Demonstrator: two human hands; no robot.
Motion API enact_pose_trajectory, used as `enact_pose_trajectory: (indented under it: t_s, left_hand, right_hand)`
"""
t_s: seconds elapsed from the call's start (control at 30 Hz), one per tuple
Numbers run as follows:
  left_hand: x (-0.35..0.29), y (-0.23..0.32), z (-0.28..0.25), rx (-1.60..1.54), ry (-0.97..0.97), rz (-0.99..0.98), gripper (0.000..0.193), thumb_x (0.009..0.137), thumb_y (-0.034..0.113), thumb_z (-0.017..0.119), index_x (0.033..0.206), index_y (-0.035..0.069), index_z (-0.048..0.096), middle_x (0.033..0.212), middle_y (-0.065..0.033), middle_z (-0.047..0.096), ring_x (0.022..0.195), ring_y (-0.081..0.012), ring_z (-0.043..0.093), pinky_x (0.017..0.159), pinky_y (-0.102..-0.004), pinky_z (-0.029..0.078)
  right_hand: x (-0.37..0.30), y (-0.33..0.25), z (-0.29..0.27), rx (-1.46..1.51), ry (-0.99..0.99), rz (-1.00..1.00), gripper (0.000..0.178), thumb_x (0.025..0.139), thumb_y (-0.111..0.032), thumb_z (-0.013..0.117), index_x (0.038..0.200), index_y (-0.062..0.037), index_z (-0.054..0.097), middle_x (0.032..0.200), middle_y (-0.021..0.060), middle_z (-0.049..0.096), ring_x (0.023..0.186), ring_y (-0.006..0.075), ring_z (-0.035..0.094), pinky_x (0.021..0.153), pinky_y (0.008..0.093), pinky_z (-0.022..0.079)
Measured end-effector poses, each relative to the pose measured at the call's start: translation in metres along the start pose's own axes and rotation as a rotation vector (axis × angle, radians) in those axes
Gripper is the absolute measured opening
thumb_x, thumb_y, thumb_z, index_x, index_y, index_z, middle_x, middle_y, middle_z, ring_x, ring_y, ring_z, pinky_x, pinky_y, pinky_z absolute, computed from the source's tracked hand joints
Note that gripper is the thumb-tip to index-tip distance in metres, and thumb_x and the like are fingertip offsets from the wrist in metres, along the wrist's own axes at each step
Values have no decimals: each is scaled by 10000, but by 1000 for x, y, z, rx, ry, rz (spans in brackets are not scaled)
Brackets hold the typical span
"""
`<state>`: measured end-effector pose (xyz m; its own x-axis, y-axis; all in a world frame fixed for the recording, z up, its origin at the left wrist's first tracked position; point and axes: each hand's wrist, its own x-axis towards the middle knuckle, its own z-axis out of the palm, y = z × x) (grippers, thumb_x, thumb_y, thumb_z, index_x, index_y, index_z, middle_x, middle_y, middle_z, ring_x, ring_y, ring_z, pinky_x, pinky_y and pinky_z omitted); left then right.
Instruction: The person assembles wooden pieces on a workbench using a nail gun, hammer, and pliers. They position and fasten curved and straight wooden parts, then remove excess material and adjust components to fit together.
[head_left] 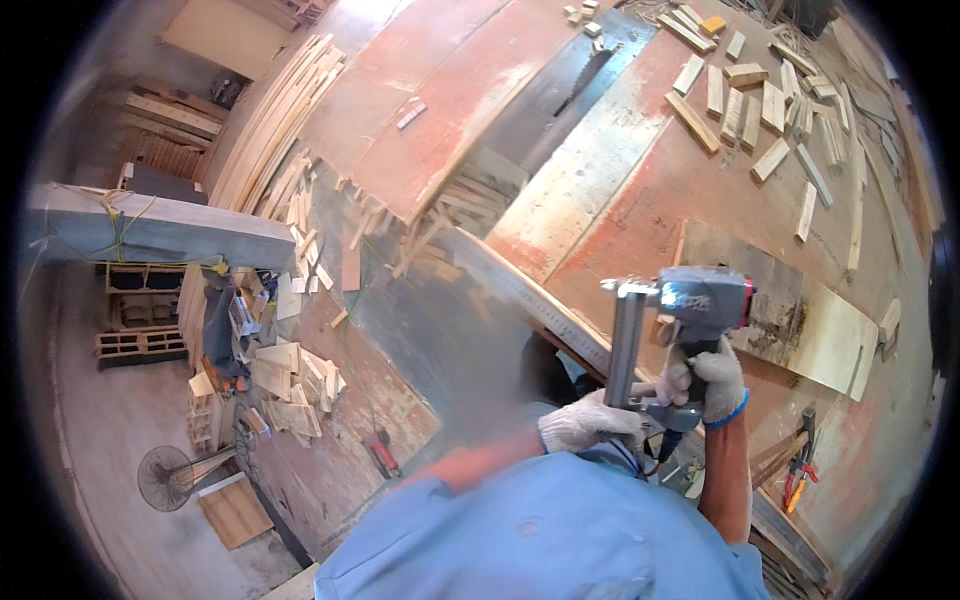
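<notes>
A pneumatic nail gun, grey and black with a silver magazine, is held up in front of my chest, above the near edge of the workbench. My right hand, in a white knit glove with a blue cuff, wraps round its handle. My left hand, gloved too, closes on the lower end of the magazine, and its fingertips are partly hidden. Behind the gun a stained wooden board lies on the reddish bench top.
Short wood blocks are scattered at the far right. A saw blade stands up through the bench at the back. Pliers and a hammer lie near my right forearm. Stacked offcuts and a fan are at left.
</notes>
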<state>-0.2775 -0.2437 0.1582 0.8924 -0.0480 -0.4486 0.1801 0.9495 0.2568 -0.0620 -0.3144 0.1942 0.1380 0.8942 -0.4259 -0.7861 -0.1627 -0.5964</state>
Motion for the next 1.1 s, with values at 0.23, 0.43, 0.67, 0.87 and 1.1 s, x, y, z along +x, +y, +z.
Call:
enact_pose_trajectory:
  t_s: [0.23, 0.43, 0.67, 0.87, 1.1]
  left_hand:
    - [-22, 74, -32, 167, -79, 5, 682, 915, 103, 737, 1542, -7, 493, 1402, -95, 636, 1207, -167, 622, 1035, -336, 482]
    - [-50, 251, -168, 1254, 493, 236, 408, 957, 216, 661, 1338, 71, 672, 1144, -174, 735, 1100, -291, 699, 985, -416, 545]
    - [-46, 509, -320, 2154, 1754, 426, 255, 953, 327, 675, 1054, 93, 697, 1070, -164, 689, 1010, -349, 690, 859, -484, 566]
    - [-37, 552, -345, 2104, 1765, 327, 338, 884, 319, 769, 1058, 37, 701, 1104, -204, 693, 1068, -393, 693, 900, -510, 573]
    - [-34, 532, -313, 1819, 1257, 608, 259, 912, 221, 740, 1024, -3, 674, 973, -179, 738, 831, -328, 727, 776, -453, 582]
  right_hand:
    - [45, 1, 12, 11, 33, -241, 488, 901, -349, 736, 1181, 20, 582, 690, 33, 555, 498, 177, 548, 522, 381, 505]
    - [95, -31, 50, -65, 134, -509, 360, 961, -413, 649, 858, -87, 537, 725, 0, 486, 604, 148, 499, 623, 353, 447]
    - [118, -8, 73, -40, 353, -480, 342, 991, -384, 669, 1076, -68, 568, 775, -4, 481, 650, 164, 518, 684, 380, 458]
    - [137, 27, 96, 0, 419, -420, 528, 989, -348, 655, 1387, -21, 537, 769, -2, 483, 635, 167, 525, 676, 386, 467]
    - [138, 46, 75, 40, 362, -337, 397, 925, -415, 679, 944, -25, 608, 731, 51, 513, 691, 243, 579, 701, 399, 483]
